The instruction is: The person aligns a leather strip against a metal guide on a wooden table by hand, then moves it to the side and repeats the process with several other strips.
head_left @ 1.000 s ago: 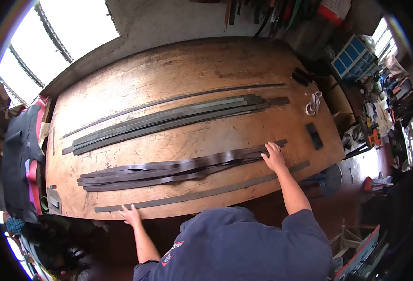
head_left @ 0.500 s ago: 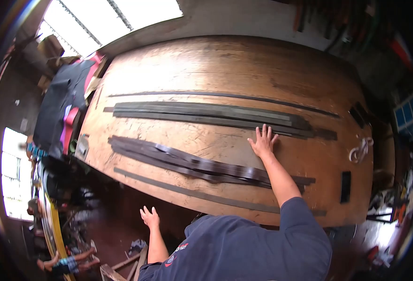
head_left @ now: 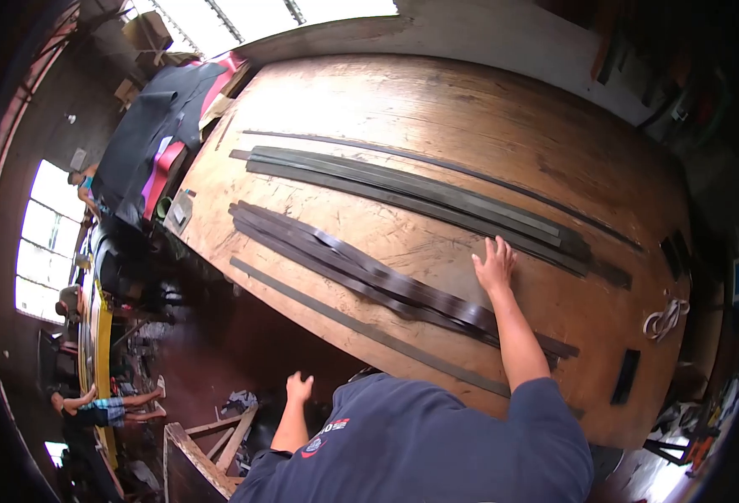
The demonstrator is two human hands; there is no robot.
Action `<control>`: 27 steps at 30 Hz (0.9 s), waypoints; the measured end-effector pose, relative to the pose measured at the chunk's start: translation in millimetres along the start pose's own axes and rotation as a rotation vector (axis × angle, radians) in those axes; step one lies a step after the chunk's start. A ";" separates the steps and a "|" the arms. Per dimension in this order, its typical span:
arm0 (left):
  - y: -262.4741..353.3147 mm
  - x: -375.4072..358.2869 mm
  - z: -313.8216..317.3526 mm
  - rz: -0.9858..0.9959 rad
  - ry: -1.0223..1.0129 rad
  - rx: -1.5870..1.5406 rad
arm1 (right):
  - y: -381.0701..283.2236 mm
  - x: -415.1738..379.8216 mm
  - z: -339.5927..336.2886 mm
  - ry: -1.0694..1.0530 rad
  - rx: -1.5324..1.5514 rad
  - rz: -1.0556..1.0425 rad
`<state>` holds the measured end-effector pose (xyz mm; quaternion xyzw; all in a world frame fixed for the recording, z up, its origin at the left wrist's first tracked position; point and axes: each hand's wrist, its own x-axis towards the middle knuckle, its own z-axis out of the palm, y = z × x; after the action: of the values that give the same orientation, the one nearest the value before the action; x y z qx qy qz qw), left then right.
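Observation:
My right hand [head_left: 495,267] is open over the wooden table [head_left: 437,101], fingers slightly bent, fingertips right at the lower edge of a stack of long dark grey-green strips [head_left: 403,194]. Below its wrist runs a bundle of glossy dark brown leather-like strips [head_left: 369,281], wavy in the middle; my right forearm crosses over its right part. My left hand [head_left: 300,387] hangs off the table's near edge, empty, with fingers loosely curled. A single thin strip [head_left: 369,335] lies along that edge, and another narrow strip [head_left: 437,159] lies beyond the stack.
At the table's right end are a looped pale cord [head_left: 665,320] and a black rectangular piece [head_left: 625,377]. Black and red sheets [head_left: 139,138] are piled past the left end. A wooden frame [head_left: 206,453] stands near my left side. Other people [head_left: 109,409] are at the far left.
The view has turned, so the table slants more down to the right. My right hand stays by the strip stack with its fingers less spread. My left hand's fingers have curled in.

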<state>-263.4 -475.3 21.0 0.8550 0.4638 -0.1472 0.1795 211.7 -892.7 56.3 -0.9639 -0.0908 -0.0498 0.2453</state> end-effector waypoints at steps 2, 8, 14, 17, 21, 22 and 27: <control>42.7 14.0 -17.9 0.084 0.140 -0.072 | -15.7 -32.6 -16.1 -0.041 0.085 -0.073; 128.9 48.6 -52.0 0.431 0.370 -0.028 | -63.5 -167.4 -42.7 -0.117 0.253 -0.302; 166.8 84.6 -64.6 0.507 0.204 0.006 | -76.8 -264.4 -43.7 -0.180 0.084 -0.205; 167.0 112.2 -65.5 0.455 0.127 0.101 | -75.0 -289.7 -38.5 -0.144 -0.002 -0.176; 149.9 128.7 -75.7 0.474 0.110 0.154 | -81.4 -300.4 -28.9 -0.079 -0.034 -0.127; 144.5 130.2 -80.7 0.466 0.114 0.158 | -87.2 -301.4 -25.5 -0.078 -0.040 -0.122; 111.3 152.8 -95.1 0.462 0.130 0.140 | -122.3 -301.5 -11.4 -0.086 -0.063 -0.110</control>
<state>-80.8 -376.2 60.9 0.9564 0.2552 -0.0786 0.1184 -108.3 -838.0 80.6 -0.9660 -0.1525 -0.0246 0.2075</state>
